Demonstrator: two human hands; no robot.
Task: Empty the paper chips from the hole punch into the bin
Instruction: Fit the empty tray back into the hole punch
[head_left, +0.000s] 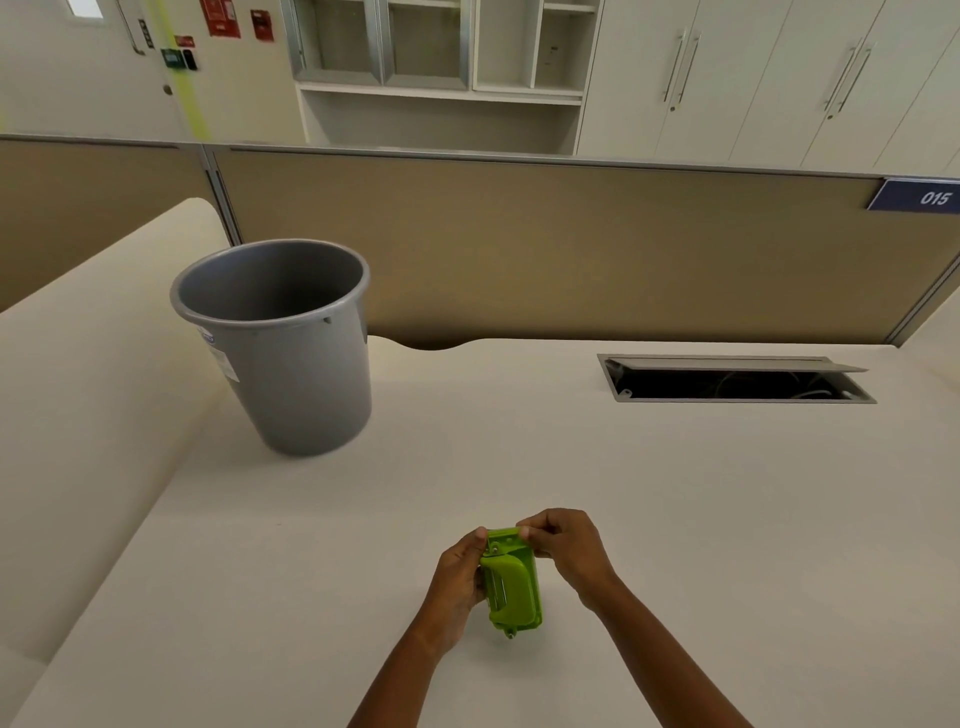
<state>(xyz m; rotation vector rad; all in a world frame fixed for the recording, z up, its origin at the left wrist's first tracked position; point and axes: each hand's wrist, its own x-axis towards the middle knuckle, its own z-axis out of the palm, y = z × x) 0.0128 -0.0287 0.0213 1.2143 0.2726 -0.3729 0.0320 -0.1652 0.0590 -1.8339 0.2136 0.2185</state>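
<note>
While both hands, left and right, grasp the green hole punch, a grey bin stands on the cream desk before a tan partition.

A long cable hatch sat open in the pale desk. Behind the desk stood a tan wall panel. On the panel's right end hung a blue "015" sign. White cupboards stood far behind the desk.

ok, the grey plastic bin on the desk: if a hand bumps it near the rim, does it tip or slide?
Probably tips. The grey plastic bin narrows toward its base, stands tall and looks empty, so likely light. The smooth cream desk may let it slide if pushed low.
</note>
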